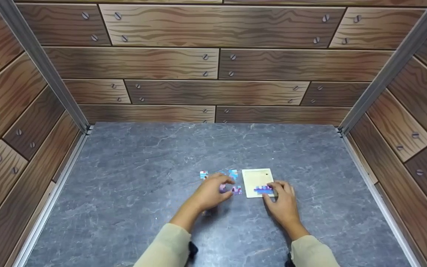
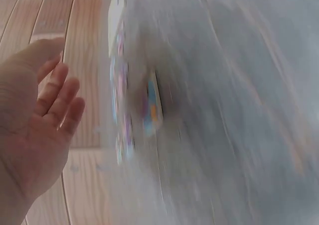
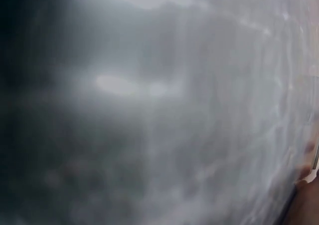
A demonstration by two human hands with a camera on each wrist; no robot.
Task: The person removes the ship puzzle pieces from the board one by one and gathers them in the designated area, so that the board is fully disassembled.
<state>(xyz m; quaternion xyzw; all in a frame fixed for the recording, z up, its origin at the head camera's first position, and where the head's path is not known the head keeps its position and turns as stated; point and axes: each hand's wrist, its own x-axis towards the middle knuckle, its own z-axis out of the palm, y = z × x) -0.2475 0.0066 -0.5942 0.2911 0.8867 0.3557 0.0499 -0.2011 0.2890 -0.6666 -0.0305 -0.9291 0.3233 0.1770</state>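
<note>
A pale square puzzle tray [image 1: 252, 180] lies flat on the table, with joined purple-and-blue puzzle pieces [image 1: 262, 190] along its near side. My right hand [image 1: 285, 207] grips the tray's near right corner, thumb at the near edge and fingertips beside the pieces; the corner itself is hidden. Left of the tray, my left hand [image 1: 210, 192] hovers with loosely bent fingers, holding nothing. Around and partly beneath it lie loose puzzle pieces, including a blue one [image 1: 233, 174], a pink-purple one [image 1: 237, 190] and a red-and-blue one [image 1: 204, 174].
Another colourful puzzle piece [image 2: 153, 105] lies apart, nearer to me, below the left wrist. The grey marbled table [image 1: 143, 159] is bounded by wood-patterned walls [image 1: 213, 63] and metal rails [image 1: 56, 185]. The right wrist view is mostly blurred tabletop.
</note>
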